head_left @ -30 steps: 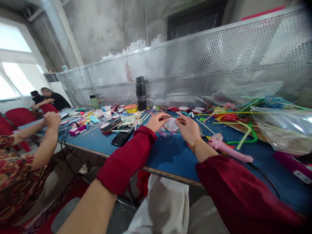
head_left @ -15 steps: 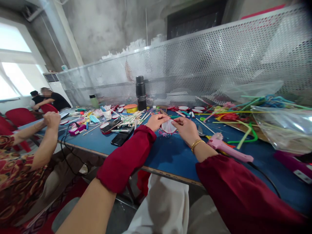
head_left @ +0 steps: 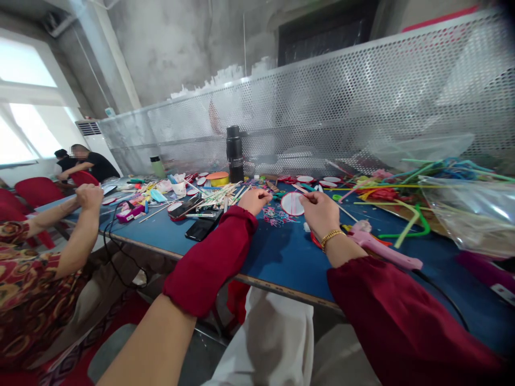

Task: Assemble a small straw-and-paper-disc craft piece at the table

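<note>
My right hand [head_left: 322, 213] grips the edge of a round white disc with a red rim [head_left: 293, 204], and faint pinkish lines run down its face. To the left of the disc is my left hand [head_left: 255, 201], its fingertips pinched together; whatever is between them is too small to make out. A loose tangle of thin pink, red and blue strings [head_left: 277, 216] lies on the blue table just below and between the hands. Behind my right wrist rests a pink glue gun [head_left: 382, 246] with a black cord.
A black thermos [head_left: 234, 155] stands at the back. Thin white sticks [head_left: 223, 195], phones [head_left: 201, 228] and a paper cup [head_left: 179, 188] lie left. Coloured pipe cleaners [head_left: 422, 222] and a clear plastic bag [head_left: 470, 214] fill the right. Another person's hands [head_left: 89, 197] are at far left.
My hands have moved apart. The left has let go of the disc, while the right has carried it slightly right and uncovered the strings on the table.
</note>
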`<state>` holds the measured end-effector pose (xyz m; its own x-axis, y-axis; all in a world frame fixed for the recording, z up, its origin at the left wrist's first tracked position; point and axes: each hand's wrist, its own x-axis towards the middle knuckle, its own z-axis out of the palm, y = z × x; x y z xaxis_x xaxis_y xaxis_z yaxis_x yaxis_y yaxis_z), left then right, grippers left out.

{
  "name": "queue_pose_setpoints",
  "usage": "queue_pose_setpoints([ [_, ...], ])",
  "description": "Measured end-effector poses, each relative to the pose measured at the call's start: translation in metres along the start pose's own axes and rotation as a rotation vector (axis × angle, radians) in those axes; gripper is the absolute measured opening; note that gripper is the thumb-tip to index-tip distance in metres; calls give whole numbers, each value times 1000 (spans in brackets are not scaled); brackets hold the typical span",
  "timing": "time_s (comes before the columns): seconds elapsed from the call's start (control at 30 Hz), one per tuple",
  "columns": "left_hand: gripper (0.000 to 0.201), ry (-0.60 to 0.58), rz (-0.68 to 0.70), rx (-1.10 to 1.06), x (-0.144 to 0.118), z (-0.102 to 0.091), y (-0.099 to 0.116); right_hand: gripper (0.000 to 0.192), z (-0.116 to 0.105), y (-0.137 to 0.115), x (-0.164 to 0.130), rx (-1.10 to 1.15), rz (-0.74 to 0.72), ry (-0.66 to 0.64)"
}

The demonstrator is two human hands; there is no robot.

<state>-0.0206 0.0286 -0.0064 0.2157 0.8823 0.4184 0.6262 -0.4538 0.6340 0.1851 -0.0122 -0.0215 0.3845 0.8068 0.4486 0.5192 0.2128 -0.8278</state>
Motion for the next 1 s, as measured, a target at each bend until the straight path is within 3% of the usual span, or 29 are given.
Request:
queue_pose_setpoints([
  [0.13, 22, -94, -35, 132, -1, 3, -3, 20, 1, 3, 0, -62, -3, -57],
  [0.33, 43, -60, -40, 175, 2, 5, -11, 21, 2, 5, 1, -109, -9, -98],
  [0.5, 19, -52, 82, 95, 6, 14, -17, 17, 3, 6, 2, -120, -12, -123],
  [0.7, 23, -96, 232, 331, 15, 26, -24, 15, 3, 9, 3, -141, -7, -114],
  [0.83, 26, -172, 333, 416, 18, 31, -16, 16, 1, 7, 2, -174, 10, -116],
  [1.0, 25, -191, 333, 519, 13, 33, -8, 17, 0, 4, 2, -193, 8, -132],
])
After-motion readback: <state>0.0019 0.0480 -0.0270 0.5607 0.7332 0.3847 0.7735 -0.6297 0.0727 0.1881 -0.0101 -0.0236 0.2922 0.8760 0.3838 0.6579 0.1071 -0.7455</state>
